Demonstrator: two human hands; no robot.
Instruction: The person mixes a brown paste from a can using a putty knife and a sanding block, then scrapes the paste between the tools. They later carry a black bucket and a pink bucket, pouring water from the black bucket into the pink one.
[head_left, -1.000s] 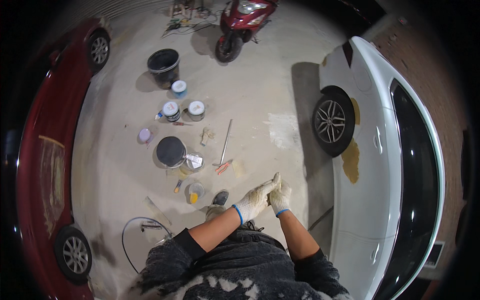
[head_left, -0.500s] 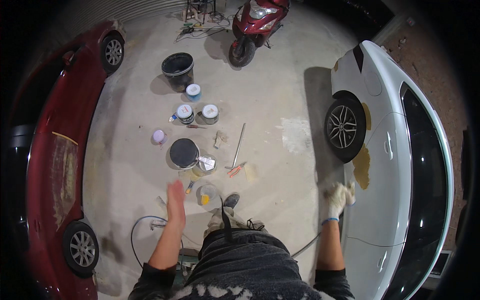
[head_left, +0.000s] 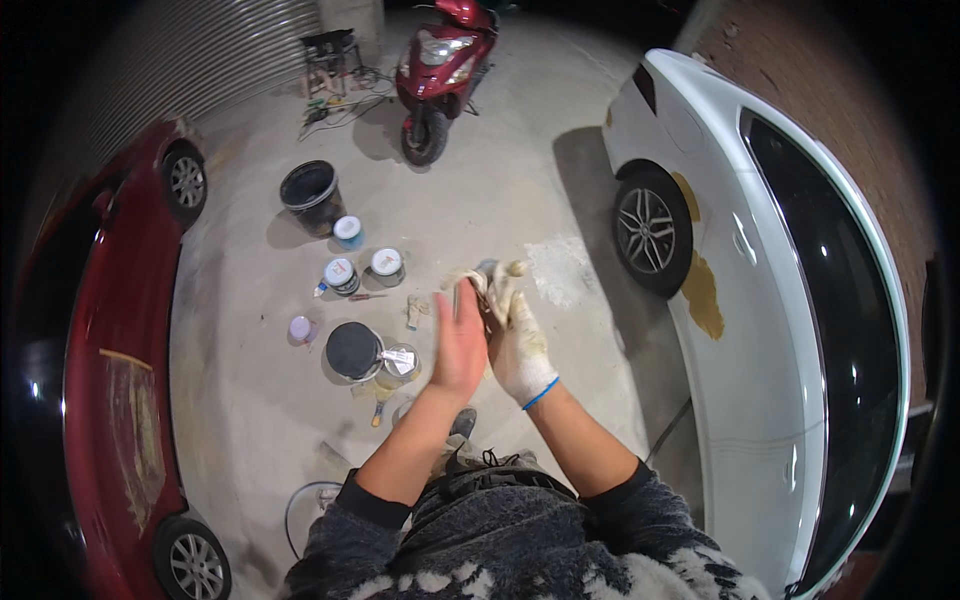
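The right hand (head_left: 520,360) wore a glove (head_left: 527,372) of off-white knit, yellowed toward the fingers and edged below them, at the wrist, with a blue band (head_left: 541,394); the left hand (head_left: 460,350) was bare. Well below the fingers, black cuffs (head_left: 376,504) finished the sleeves (head_left: 345,545) of a fuzzy, dark grey, white-patched top (head_left: 450,535). Also lower than the fingers showed a dark cord (head_left: 490,458), pale trousers (head_left: 460,457) and a dark shoe (head_left: 464,422).

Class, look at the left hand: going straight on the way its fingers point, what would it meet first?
Probably the pale cloth at the right hand, just past the fingertips of the left hand. Blur and depth leave unclear whether they touch.
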